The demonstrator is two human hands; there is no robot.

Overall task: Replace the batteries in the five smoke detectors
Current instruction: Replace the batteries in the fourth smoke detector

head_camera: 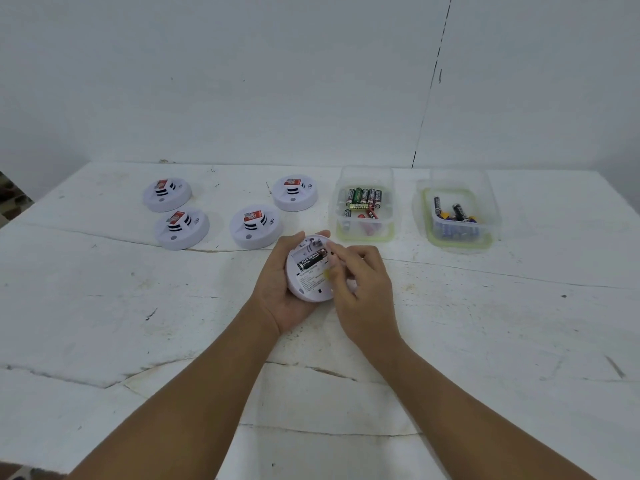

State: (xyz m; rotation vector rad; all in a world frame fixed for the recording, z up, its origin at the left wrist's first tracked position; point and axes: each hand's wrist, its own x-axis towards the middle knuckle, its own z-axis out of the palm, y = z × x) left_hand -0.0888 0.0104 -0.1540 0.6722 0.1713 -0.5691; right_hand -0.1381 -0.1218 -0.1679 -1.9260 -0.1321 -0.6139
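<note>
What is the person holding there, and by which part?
The left hand cups an upturned smoke detector by its rim. The right hand's fingertips are at the end of the battery seated in it.

The black battery [311, 259] lying in the open back of the smoke detector [309, 271] carries white brand lettering that reads as "EVEREADY", seen upside down. The printed label [311, 281] below it on the detector has lines of text too small to read. The red stickers [254, 216] on the 4 other detectors show a white mark, not legible.
</note>
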